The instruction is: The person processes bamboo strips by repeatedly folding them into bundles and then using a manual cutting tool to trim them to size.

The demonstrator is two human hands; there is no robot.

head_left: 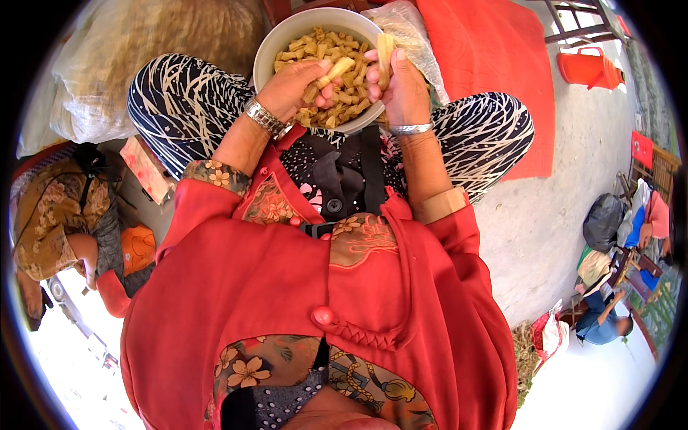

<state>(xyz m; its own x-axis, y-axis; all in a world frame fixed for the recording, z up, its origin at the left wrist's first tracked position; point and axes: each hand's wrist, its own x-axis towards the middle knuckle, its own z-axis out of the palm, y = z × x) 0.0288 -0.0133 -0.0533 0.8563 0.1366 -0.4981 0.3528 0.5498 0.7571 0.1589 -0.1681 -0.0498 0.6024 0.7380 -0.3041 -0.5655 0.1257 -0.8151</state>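
Over a round white basin (373, 29) between my knees, my left hand (290, 87) pinches a pale yellow, stick-like piece (338, 69). Its kind is unclear, perhaps a dried or pickled vegetable. My right hand (403, 93) grips a similar upright yellow strip (385, 51) between thumb and fingers. The two pieces are apart. Below the hands, many short yellow-brown chunks (315, 44) fill much of the basin; the hands hide part of them. A metal watch is on my left wrist and a silver bangle on my right.
A large translucent sack (165, 61) bulges at the upper left. Red cloth (487, 79) covers the floor right of the basin, beside clear plastic (412, 32). A red-orange plastic container (589, 69) stands farther right. One person (50, 222) sits at left, another (600, 321) at far right.
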